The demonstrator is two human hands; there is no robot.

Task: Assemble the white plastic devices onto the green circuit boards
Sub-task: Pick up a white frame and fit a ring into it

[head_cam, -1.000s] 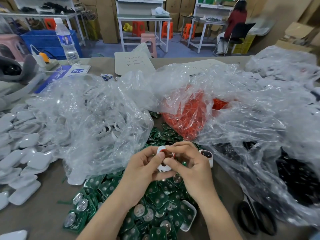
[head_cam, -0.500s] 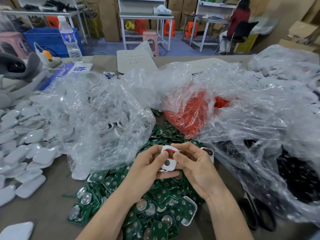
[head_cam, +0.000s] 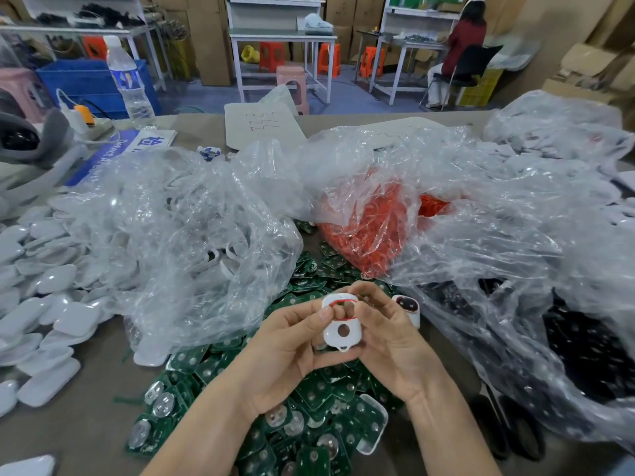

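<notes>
Bare left hand (head_cam: pixel 285 343) and bare right hand (head_cam: pixel 390 338), forearms (head_cam: pixel 206 431) likewise bare.

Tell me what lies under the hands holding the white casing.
A heap of green circuit boards with round silver discs, spread on the table. Boards directly beneath the left hand, right hand and white casing are covered.

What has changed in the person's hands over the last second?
The right hand drew its fingers back off the white shell, baring its face and round hole; its thumb presses by the red ring. The left hand keeps its grip. Green boards and bags stayed put.
</notes>
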